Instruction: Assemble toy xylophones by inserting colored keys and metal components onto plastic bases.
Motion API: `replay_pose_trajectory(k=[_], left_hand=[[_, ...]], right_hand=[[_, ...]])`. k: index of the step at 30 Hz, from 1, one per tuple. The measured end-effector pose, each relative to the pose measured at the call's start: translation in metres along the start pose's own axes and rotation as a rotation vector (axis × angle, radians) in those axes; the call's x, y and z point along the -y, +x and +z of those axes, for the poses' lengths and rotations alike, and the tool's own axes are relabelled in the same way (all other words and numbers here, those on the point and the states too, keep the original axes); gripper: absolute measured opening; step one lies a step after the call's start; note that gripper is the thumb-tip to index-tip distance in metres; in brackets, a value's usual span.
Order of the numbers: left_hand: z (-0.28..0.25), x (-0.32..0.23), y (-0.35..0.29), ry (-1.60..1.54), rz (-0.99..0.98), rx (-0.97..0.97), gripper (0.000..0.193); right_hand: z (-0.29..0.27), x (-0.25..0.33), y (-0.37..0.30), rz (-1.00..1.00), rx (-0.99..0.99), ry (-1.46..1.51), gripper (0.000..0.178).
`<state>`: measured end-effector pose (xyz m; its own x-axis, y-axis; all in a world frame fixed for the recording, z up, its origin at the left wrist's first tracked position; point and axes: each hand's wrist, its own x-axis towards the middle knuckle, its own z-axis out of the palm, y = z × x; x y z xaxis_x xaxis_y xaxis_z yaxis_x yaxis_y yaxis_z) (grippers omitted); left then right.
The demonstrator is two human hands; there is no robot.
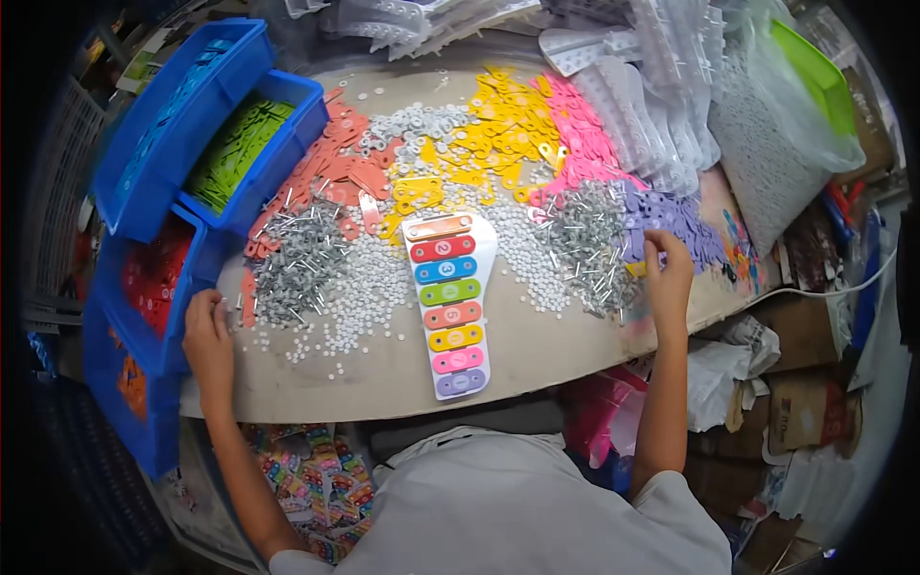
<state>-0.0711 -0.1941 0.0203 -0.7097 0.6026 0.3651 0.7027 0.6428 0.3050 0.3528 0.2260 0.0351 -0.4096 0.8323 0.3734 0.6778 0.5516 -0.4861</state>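
A white toy xylophone base lies in the middle of the table, narrow end toward me, with several coloured bars across it in a row. My left hand is at the table's left edge, beside the blue bins and a pile of metal pins. Its fingers are curled together; anything in them is too small to make out. On the right, my right hand is over the near edge of the purple bars, beside a second pin pile. Its thumb and forefinger are bent into a pinch, contents unclear.
Blue bins with blue, green, red and orange bars stand at left. Coral, yellow and pink bars lie behind white caps. White plastic bases and a bag stand far right.
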Motion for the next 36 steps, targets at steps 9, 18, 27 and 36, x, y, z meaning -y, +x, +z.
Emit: replay_pose_trajectory(k=[9,18,27,36], left_hand=[[-0.003,-0.114,-0.042,-0.661,-0.214,0.109,0.008],[0.051,-0.170,-0.096,-1.097,-0.443,0.350,0.013],[0.057,-0.166,-0.099,-1.194,-0.492,0.330,0.012],[0.057,-0.167,-0.097,-1.211,-0.508,0.343,0.012]], right_hand=[[0.025,-0.016,0.037,-0.068,0.102,0.006,0.013],[0.041,-0.012,0.032,0.102,0.120,0.181,0.010],[0.044,-0.029,0.038,0.087,0.209,0.205,0.009],[0.045,-0.013,0.044,0.071,0.123,0.152,0.009]])
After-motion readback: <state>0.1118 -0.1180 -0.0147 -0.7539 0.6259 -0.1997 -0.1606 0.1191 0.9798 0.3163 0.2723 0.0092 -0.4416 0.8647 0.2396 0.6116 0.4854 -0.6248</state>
